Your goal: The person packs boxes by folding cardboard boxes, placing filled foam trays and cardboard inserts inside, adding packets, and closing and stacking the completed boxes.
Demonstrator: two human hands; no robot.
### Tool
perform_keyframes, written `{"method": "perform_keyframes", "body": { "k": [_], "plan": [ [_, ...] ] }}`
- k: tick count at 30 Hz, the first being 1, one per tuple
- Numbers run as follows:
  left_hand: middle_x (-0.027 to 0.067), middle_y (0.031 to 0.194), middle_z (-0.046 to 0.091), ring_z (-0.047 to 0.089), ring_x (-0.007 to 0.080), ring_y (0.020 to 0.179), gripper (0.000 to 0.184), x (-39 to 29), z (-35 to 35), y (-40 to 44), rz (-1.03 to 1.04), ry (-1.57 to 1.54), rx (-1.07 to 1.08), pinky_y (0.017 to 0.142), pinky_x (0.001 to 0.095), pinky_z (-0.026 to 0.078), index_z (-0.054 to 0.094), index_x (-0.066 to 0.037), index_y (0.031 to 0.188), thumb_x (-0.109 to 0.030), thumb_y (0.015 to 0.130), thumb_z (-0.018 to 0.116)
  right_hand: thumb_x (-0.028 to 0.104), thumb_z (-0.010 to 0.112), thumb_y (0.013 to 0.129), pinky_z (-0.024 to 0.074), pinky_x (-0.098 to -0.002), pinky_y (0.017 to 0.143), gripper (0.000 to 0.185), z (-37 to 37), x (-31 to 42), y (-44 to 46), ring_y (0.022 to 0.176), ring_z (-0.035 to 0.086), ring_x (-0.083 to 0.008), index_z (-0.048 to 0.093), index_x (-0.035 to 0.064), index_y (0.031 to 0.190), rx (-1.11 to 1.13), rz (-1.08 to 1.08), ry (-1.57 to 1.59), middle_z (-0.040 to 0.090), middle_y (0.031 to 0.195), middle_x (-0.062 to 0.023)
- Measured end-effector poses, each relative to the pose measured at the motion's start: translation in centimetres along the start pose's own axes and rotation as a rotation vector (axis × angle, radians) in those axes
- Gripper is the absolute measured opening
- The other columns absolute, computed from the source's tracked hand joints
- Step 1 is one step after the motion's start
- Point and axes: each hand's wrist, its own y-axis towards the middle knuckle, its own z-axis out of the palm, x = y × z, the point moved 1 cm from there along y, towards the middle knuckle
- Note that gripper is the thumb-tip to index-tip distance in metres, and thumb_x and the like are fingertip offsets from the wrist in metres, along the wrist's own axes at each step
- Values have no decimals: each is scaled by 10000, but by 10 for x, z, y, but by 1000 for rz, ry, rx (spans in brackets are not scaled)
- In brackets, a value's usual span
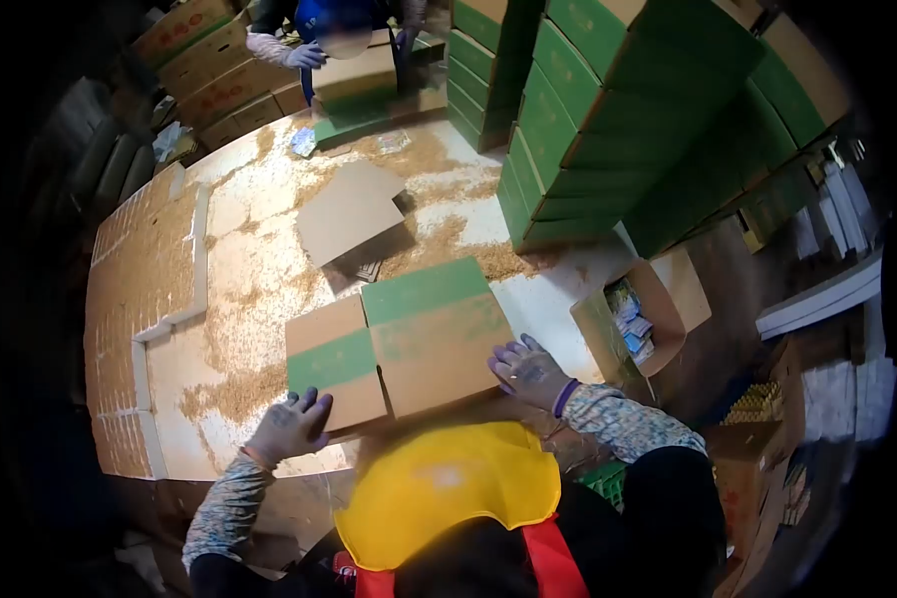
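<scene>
A brown and green cardboard box (439,344) lies at the near edge of the work table, its two top flaps folded down with a narrow gap between them. My gloved left hand (289,427) rests at the box's near left corner, fingers spread against the smaller flap. On the right side, my gloved right hand (530,373) lies on the box's right edge with its fingers apart. Neither hand is wrapped round anything. What is inside the box is hidden.
Beyond the box sits a plain cardboard piece (349,214) on the sawdust-strewn table (239,249). Tall green box stacks (568,120) stand right. An open carton (668,319) holds packets. Across the table, a person's gloved hand (306,56) touches another box (357,78).
</scene>
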Motion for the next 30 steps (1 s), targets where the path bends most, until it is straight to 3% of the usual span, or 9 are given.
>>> {"method": "perform_keyframes", "body": {
  "k": [5,11,16,20,21,23,25,27,30],
  "plan": [
    [127,725,673,662,274,636,344,-1,-123,10,-196,-212,-88,647,394,537,646,-182,1208,-291,891,571,28,643,702,233,-604,1111,775,-148,51,25,1339,338,-410,463,287,1410,-544,-47,-318,342,1487,-91],
    [243,763,640,633,416,708,583,13,-160,46,-410,-30,-315,670,496,498,281,51,1388,-230,934,515,175,664,726,165,-539,1168,148,-139,29,68,1404,270,-423,581,155,605,-897,-509,333,552,1359,-142],
    [287,812,655,656,455,825,666,-48,-78,62,-290,-130,160,751,467,522,374,74,1340,-412,922,556,192,596,828,267,-541,1122,108,-125,77,84,1426,252,-395,684,160,882,-496,-515,340,430,1472,-124],
    [138,1410,481,579,257,1156,669,-60,-117,58,-337,-802,784,1008,381,438,445,-55,1380,-574,958,439,205,495,930,256,-583,1105,297,-70,94,90,1308,456,-326,658,169,1177,-611,-229,-20,500,1391,-160],
    [144,1375,506,568,288,1175,754,-31,-95,46,160,-654,589,1018,467,419,449,-63,1378,-652,906,468,205,495,930,256,-583,1105,297,-76,90,85,1308,456,-326,658,169,1177,-609,-230,-18,500,1391,-160],
    [148,1347,518,489,345,1256,818,-54,-120,46,-225,-28,650,1049,552,347,461,-67,1367,-681,834,546,273,555,916,377,-523,1036,359,-99,76,71,1085,619,-265,613,173,1257,-329,1,0,642,1187,-142],
    [181,1384,465,415,383,1302,870,-43,-108,43,-75,207,-249,1075,605,266,460,-90,1378,-670,751,629,396,609,884,513,-441,850,531,-124,56,81,840,664,-251,536,96,1315,-518,25,614,691,936,-114],
    [166,1475,381,332,379,1365,915,-37,-79,72,-147,280,-566,1087,659,178,458,-126,1395,-638,672,689,483,643,840,540,-391,650,718,-156,54,97,780,649,-288,459,10,1347,-868,124,373,659,897,-144],
    [169,1510,322,325,370,1368,823,-22,-50,68,-93,146,-671,1075,695,156,449,-198,1408,-596,725,678,439,727,803,556,-362,631,845,-135,87,66,727,688,-282,371,-29,1410,-550,-100,-154,653,1115,-186]
  ]
}}
